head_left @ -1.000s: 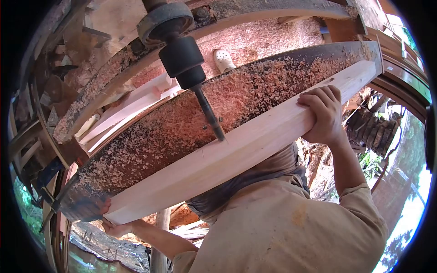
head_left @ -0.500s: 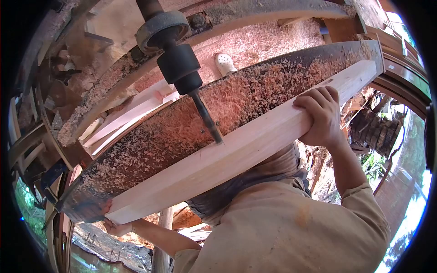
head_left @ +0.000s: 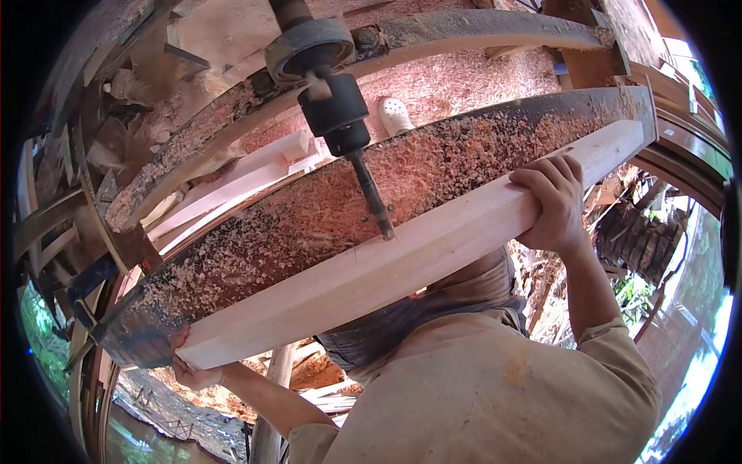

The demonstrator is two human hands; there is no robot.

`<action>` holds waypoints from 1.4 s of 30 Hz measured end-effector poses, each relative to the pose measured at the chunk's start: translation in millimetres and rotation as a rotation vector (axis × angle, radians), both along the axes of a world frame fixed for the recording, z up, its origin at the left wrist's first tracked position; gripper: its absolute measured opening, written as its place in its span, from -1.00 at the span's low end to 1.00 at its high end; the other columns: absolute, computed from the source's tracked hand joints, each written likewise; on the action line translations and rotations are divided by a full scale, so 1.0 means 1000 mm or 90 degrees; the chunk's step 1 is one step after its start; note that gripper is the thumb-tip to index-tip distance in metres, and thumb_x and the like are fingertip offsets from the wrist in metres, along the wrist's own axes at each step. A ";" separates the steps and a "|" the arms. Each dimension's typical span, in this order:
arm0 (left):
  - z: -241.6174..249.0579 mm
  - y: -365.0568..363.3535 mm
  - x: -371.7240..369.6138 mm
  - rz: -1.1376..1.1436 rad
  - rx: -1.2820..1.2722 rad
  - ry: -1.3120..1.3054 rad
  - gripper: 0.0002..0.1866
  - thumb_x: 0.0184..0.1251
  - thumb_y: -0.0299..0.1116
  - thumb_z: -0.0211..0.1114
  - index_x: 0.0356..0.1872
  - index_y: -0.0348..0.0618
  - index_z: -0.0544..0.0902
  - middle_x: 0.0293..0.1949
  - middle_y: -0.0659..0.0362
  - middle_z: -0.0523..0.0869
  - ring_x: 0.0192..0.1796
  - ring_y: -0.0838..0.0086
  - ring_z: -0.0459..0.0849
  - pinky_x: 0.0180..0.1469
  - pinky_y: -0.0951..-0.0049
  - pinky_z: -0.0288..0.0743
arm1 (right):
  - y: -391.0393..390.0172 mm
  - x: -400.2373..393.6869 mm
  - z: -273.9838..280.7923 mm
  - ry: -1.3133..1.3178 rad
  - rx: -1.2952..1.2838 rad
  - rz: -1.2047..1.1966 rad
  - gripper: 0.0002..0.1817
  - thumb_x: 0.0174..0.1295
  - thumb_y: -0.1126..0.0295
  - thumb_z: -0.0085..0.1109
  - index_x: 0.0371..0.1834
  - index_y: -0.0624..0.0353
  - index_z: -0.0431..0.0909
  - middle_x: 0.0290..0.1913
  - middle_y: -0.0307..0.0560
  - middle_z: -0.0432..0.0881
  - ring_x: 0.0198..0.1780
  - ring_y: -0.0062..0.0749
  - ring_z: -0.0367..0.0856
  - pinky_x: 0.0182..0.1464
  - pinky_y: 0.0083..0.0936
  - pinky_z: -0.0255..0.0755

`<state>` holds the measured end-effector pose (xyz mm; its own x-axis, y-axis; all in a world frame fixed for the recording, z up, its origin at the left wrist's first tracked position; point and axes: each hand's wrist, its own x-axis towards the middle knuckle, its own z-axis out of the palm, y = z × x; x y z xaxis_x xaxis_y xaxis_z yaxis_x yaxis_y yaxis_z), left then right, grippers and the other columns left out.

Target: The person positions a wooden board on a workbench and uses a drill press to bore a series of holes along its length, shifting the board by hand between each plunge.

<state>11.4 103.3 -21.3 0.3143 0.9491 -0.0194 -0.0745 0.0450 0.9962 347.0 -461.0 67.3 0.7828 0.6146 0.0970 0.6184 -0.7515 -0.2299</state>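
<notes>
A long, pale squared wooden beam [head_left: 340, 298] lies slantwise along the front edge of a metal table [head_left: 255, 255] strewn with shavings. My left hand [head_left: 193, 371] grips its lower left end, fingers wrapped round the end and underside. Farther along to the right, my right hand [head_left: 553, 203] clasps the beam from above, fingers bent over its top face. Between the hands, a drill bit [head_left: 371, 189] in a dark chuck [head_left: 334, 112] points down, its tip right at the beam's back edge.
Beyond the table runs a curved metal bar [head_left: 464, 31] dusted with shavings. Pale timber pieces [head_left: 232, 189] lie behind the table on the left. A white clog [head_left: 396, 116] shows on the shaving-covered floor. Stacked wood [head_left: 638, 236] stands at the right.
The view has shifted slightly, moving the drill and table a little to the right in the picture. Both hands keep their hold on the beam, which stays about the same against the table.
</notes>
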 end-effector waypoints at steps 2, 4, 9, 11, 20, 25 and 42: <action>-0.003 0.004 -0.003 -0.016 0.032 0.013 -0.38 0.54 -0.06 -0.11 -0.06 -0.47 0.77 -0.08 -0.18 0.81 0.03 -0.02 0.78 0.18 -0.07 0.68 | 0.001 0.001 0.000 -0.003 0.000 0.000 -0.43 -0.35 0.27 0.64 -0.11 0.02 0.76 -0.11 -0.20 0.80 -0.03 -0.15 0.75 0.23 -0.18 0.39; 0.002 -0.001 0.009 -0.034 0.063 0.025 -0.38 0.53 -0.06 -0.11 -0.08 -0.46 0.76 -0.08 -0.17 0.81 0.04 -0.02 0.78 0.20 -0.08 0.66 | 0.001 0.001 -0.001 -0.002 -0.001 0.006 -0.42 -0.32 0.27 0.63 -0.09 0.10 0.74 -0.11 -0.08 0.80 -0.03 -0.02 0.75 0.23 -0.11 0.43; 0.006 -0.005 0.024 0.015 0.004 0.021 -0.35 0.56 -0.01 -0.17 -0.09 -0.43 0.76 -0.08 -0.19 0.79 0.06 0.00 0.74 0.25 -0.13 0.54 | 0.001 0.002 -0.002 -0.002 0.000 0.002 -0.39 -0.34 0.24 0.65 -0.07 0.09 0.74 -0.10 -0.07 0.80 -0.01 -0.01 0.75 0.22 -0.10 0.44; -0.002 0.009 0.014 -0.002 -0.002 0.022 -0.34 0.55 0.00 -0.17 -0.09 -0.42 0.75 -0.07 -0.19 0.79 0.08 -0.02 0.74 0.27 -0.11 0.56 | 0.002 0.002 -0.002 0.002 -0.002 -0.004 -0.39 -0.34 0.23 0.65 -0.07 0.09 0.74 -0.10 -0.07 0.80 -0.01 -0.01 0.75 0.23 -0.09 0.43; -0.003 0.010 0.024 -0.044 -0.061 -0.085 -0.36 0.54 0.00 -0.16 -0.09 -0.41 0.73 -0.05 -0.20 0.78 0.10 -0.04 0.73 0.26 -0.10 0.57 | 0.003 0.006 -0.002 -0.015 -0.001 -0.008 -0.35 -0.37 0.27 0.66 -0.02 0.03 0.77 -0.10 -0.19 0.79 0.00 -0.12 0.75 0.24 -0.13 0.40; -0.011 0.025 0.017 -0.107 -0.003 -0.058 -0.37 0.55 0.00 -0.17 -0.09 -0.39 0.73 -0.04 -0.22 0.78 0.09 -0.05 0.72 0.24 -0.13 0.57 | 0.002 0.008 -0.005 -0.023 -0.007 -0.009 -0.37 -0.36 0.33 0.60 -0.01 0.04 0.77 -0.08 -0.15 0.79 0.01 -0.10 0.74 0.24 -0.13 0.40; 0.001 0.019 0.051 -0.038 -0.118 -0.072 -0.44 0.45 0.02 -0.02 -0.15 -0.32 0.74 -0.17 -0.11 0.76 0.02 0.01 0.74 0.18 -0.06 0.59 | 0.009 0.012 -0.003 -0.008 0.010 -0.029 -0.39 -0.31 0.34 0.61 -0.01 0.00 0.76 -0.09 -0.16 0.77 0.02 -0.08 0.73 0.29 -0.13 0.38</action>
<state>62.7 122.7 -20.5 0.3799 0.9123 -0.1529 -0.1765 0.2337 0.9561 359.4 -451.9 64.3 0.8083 0.5771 0.1164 0.5870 -0.7751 -0.2338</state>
